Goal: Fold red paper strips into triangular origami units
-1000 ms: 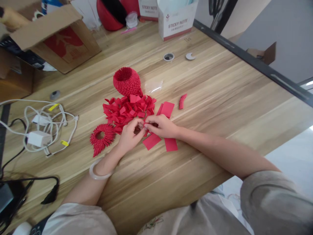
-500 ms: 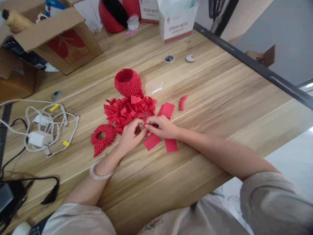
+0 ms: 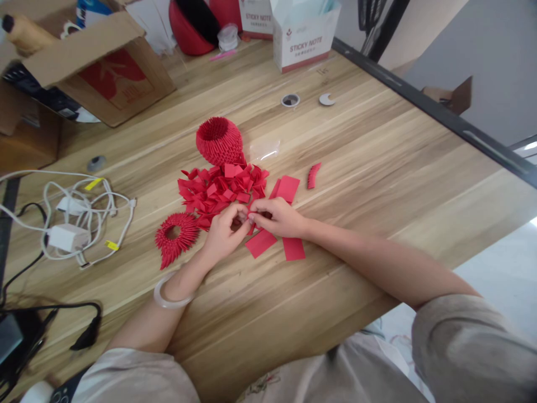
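Observation:
My left hand (image 3: 224, 232) and my right hand (image 3: 279, 217) meet fingertip to fingertip over a small red paper piece (image 3: 250, 227), both pinching it at the near edge of a pile of folded red paper pieces (image 3: 220, 188). Flat red paper slips (image 3: 260, 243) lie just under and beside the hands. A red cup-shaped paper model (image 3: 218, 140) stands behind the pile. A red spiky paper ring (image 3: 175, 236) lies left of my left hand. A short red strip of joined pieces (image 3: 312, 174) rests to the right.
White chargers and cables (image 3: 71, 224) sprawl at the left, black cables (image 3: 50, 324) nearer. An open cardboard box (image 3: 92, 67) and a sticky-note box (image 3: 304, 36) stand at the back. The wooden table's edge (image 3: 440, 112) runs along the right.
The hands stay together on the red piece, with only slight finger shifts. The view has drifted a little.

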A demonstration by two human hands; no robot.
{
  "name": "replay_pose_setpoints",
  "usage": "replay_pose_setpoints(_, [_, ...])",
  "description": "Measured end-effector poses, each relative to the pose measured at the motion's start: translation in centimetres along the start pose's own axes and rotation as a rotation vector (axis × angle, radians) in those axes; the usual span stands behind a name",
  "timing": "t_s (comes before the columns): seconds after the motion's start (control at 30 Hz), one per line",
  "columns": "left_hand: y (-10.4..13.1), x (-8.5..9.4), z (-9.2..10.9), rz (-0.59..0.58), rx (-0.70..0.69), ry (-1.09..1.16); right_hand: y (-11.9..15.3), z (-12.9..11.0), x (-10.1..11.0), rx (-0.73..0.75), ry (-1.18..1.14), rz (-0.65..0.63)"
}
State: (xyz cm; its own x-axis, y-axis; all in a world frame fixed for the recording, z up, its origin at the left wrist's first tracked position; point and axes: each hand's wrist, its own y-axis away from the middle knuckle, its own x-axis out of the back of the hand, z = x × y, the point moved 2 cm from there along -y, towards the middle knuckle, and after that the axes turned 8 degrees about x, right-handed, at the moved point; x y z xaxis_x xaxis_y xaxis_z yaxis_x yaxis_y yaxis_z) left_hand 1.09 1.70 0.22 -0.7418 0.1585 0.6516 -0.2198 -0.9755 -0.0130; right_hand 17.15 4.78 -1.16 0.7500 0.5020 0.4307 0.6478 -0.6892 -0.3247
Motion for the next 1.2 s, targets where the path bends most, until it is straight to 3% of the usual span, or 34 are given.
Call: replay_pose_setpoints(1.2, [-0.05,0.03,-0.31,0.004,-0.041,-0.039,0.01,0.16,-0.05,0.018,-0.006,0.032])
